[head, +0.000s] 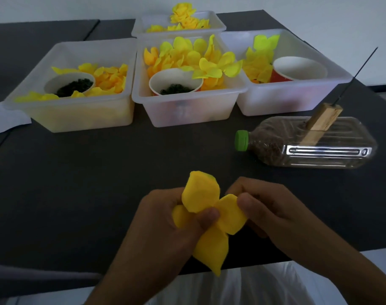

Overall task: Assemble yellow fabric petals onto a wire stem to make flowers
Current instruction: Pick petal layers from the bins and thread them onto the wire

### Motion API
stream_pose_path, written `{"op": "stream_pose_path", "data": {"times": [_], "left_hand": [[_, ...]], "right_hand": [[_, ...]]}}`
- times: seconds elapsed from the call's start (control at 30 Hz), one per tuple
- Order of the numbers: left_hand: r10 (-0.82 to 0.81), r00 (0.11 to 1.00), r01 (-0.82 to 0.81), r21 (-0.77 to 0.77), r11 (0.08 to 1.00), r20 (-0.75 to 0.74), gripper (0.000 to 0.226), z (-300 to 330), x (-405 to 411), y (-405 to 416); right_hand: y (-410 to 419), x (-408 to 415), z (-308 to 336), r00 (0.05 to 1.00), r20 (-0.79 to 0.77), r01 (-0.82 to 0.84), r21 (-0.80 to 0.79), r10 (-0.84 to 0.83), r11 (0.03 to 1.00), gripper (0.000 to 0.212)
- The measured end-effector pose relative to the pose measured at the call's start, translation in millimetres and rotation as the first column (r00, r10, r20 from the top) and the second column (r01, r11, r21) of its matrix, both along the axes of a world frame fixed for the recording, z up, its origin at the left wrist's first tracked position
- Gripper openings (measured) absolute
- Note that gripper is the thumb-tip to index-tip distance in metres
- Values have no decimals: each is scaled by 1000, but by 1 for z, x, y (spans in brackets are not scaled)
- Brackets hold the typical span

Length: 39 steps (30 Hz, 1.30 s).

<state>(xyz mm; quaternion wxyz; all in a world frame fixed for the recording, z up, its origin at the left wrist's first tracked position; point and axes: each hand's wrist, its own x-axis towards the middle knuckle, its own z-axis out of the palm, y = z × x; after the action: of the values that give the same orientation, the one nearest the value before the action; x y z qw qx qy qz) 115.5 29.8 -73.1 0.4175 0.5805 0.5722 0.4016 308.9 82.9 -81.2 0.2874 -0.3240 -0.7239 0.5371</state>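
fingers (206,216) perhaps hiding petal piece (201,194) centre

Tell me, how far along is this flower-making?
Some looks done: finished-looking yellow blooms sit in the far tray. In hand: the left hand and right hand both pinch a yellow petal piece above the table edge. Left: the wire spike standing on the bottle is bare, and loose petals fill the nearer trays, so plenty remains.
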Motion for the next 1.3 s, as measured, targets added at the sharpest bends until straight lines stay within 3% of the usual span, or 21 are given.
{"op": "stream_pose_path", "data": {"times": [0.1, 0.4, 0.53, 0.63, 0.73, 0.87, 1.0, 1.2, 1.3], "left_hand": [[-58, 998, 58, -15, 998, -29, 32, -2, -3, 5], [-36, 995, 40, 42, 998, -89, 16, -14, 5, 12], [-173, 985, 175, -91, 980, 24, 28, -14, -2, 18], [-170, 983, 172, -26, 985, 66, 20, -11, -4, 14], [-61, 998, 61, 23, 998, -2, 23, -16, 2, 15], [-69, 998, 69, 55, 996, -11, 27, -16, 7, 16], [-149, 983, 146, 38, 989, 111, 20, -7, 0, 11], [-148, 989, 149, -68, 987, 17, 31, -9, -7, 20], [-178, 983, 174, -92, 981, -37, 30, -6, -10, 23]], "right_hand": [[9, 2, 3, 996, 9, -86, -63, 86, 994, 45], [22, 2, -1, 967, 18, -244, -207, 253, 947, 27], [20, 1, -1, 989, 125, -80, 32, 75, 996, 35], [17, 0, -6, 991, 123, 45, 111, -59, 993, 42], [5, -10, -13, 978, 118, 142, 215, -170, 966, 43], [-6, -18, -16, 979, 83, 158, 256, -185, 954, 39], [9, -7, -13, 980, 75, 169, 157, -182, 973, 34], [9, 0, -12, 999, 52, 1, -8, -1, 1000, 42], [10, 3, -7, 985, 117, -110, -140, 127, 984, 23]]}}
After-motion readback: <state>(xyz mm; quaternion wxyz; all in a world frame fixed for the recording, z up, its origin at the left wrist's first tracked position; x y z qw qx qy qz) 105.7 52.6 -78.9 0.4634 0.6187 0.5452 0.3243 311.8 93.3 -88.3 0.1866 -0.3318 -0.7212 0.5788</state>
